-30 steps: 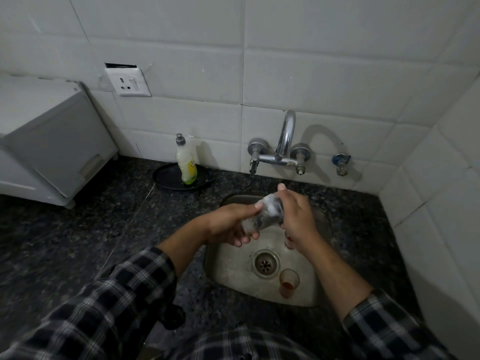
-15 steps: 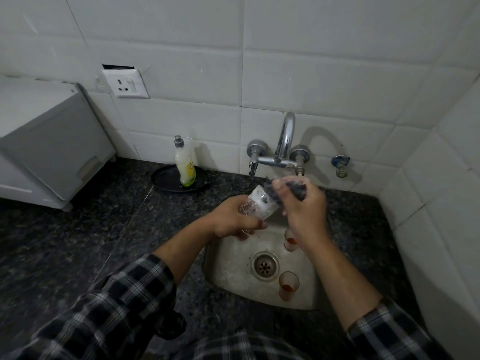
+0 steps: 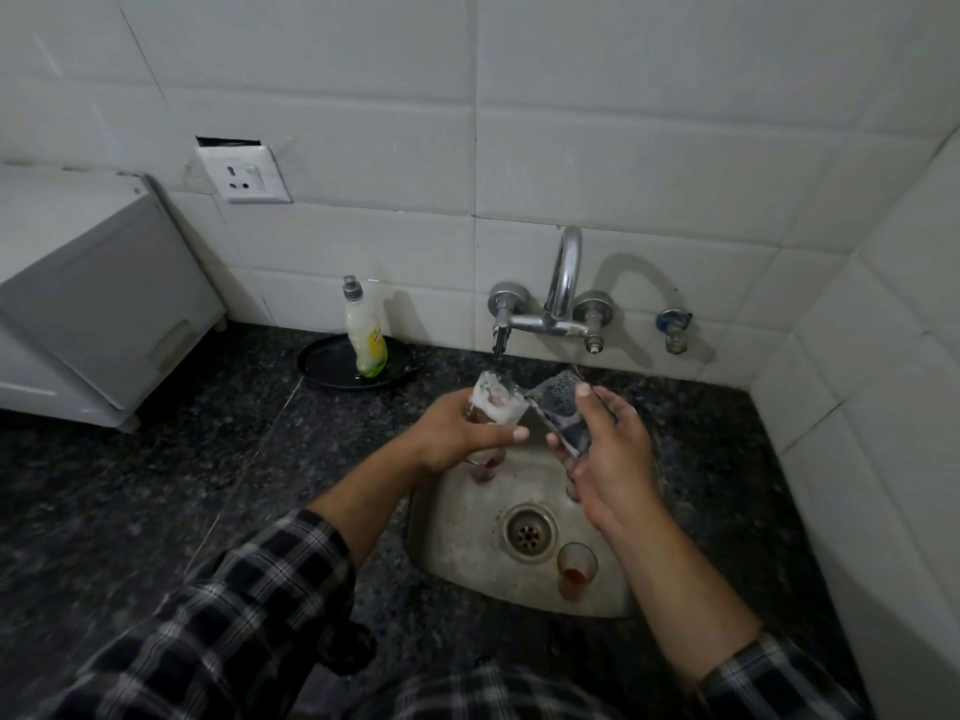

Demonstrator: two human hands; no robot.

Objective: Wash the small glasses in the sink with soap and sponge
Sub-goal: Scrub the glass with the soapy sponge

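Head: glass [image 3: 492, 402] half behind left hand [image 3: 457, 439]

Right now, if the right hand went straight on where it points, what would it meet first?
Likely the soapy glass in the left hand: the sponge in the right hand points at its rim, though depth is unclear.

Foamy glass [image 3: 491, 405]: clear, suds-coated, tilted, gripped by left hand [image 3: 457, 433], 11 o'clock of drain [image 3: 529, 532].
Sponge [image 3: 563, 413]: dark, sudsy, held by right hand [image 3: 608, 459], just beside glass rim, 3 o'clock side.
Second glass [image 3: 575, 569]: upright on sink [image 3: 457, 553] floor, red residue, 5 o'clock of drain.
Soap bottle [image 3: 365, 335]: upright, 10 o'clock of sink.
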